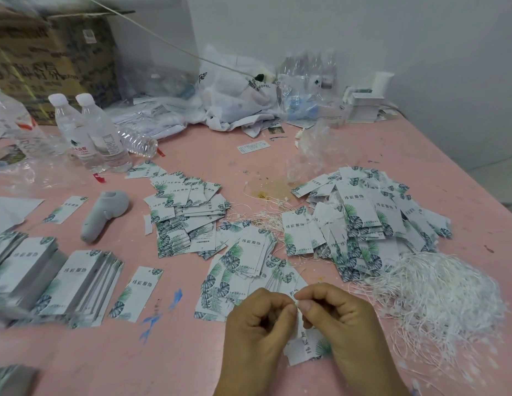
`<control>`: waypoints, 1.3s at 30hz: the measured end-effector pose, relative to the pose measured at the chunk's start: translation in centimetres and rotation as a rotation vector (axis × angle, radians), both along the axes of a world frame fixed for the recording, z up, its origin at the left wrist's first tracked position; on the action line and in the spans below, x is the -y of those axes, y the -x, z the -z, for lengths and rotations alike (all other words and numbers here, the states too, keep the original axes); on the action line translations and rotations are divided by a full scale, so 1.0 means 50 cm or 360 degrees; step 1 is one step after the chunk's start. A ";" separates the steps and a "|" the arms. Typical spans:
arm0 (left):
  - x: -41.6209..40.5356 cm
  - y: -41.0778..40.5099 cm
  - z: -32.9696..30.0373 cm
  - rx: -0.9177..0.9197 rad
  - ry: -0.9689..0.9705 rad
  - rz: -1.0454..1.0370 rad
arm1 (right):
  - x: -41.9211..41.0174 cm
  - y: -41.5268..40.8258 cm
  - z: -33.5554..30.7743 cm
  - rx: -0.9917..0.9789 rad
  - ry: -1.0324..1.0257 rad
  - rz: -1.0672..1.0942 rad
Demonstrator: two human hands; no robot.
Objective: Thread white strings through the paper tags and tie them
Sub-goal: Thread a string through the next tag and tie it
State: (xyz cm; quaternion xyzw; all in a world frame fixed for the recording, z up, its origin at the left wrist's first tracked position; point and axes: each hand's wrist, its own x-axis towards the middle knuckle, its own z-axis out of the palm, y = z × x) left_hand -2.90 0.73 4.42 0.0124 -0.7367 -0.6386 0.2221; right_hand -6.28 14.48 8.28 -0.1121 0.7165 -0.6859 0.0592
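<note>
Both hands meet low in the middle, over the pink table (192, 352). Left hand (256, 324) has its fingers curled, thumb and finger pinching something tiny. Right hand (339, 318) pinches at the same spot. Between them hangs a tag (307, 348) with green leaves on it. It looks like the hands work a string at the top of the tag, but the string there is too thin to see.

Just right of the tag lies a big string heap (438, 298), white and tangled. Up from the tag sits a near pile (249, 267) of tags. Farther up and right is a right pile (369, 218), with strings poking out near it, so I think those tags are done. Up and left is a left pile (186, 212). Far left of the tag stand neat stacks (77, 281); those look like they wait for strings.

So some tags seem finished and many are left.

Beyond the left pile lie a grey gadget (103, 215) and bottles (89, 132). The knot, if any, is hidden by the fingers. The stacks are blurry.
</note>
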 end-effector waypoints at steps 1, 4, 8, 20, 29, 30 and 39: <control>0.001 -0.001 -0.001 -0.0008 0.0017 0.0003 | -0.002 0.003 -0.001 0.0053 0.0040 -0.0017; -0.001 -0.001 -0.003 0.0029 -0.0002 0.0023 | -0.008 0.010 0.003 0.0151 0.0147 -0.0078; 0.001 -0.002 -0.010 0.0037 -0.0049 0.0074 | -0.014 0.019 0.019 0.0239 0.0286 -0.0173; 0.015 0.010 -0.017 -0.0075 -0.0496 0.0372 | -0.014 0.028 0.028 0.0530 0.0689 -0.0254; 0.049 0.023 -0.031 -0.0109 -0.1947 0.0888 | 0.008 -0.003 0.051 0.0197 -0.0210 -0.0649; 0.058 0.027 -0.034 -0.0078 -0.2023 0.0814 | 0.014 -0.007 0.053 0.0213 -0.0251 -0.0657; 0.091 0.040 -0.024 -0.0035 -0.2329 0.0453 | 0.009 -0.002 0.040 0.0466 -0.0106 -0.0600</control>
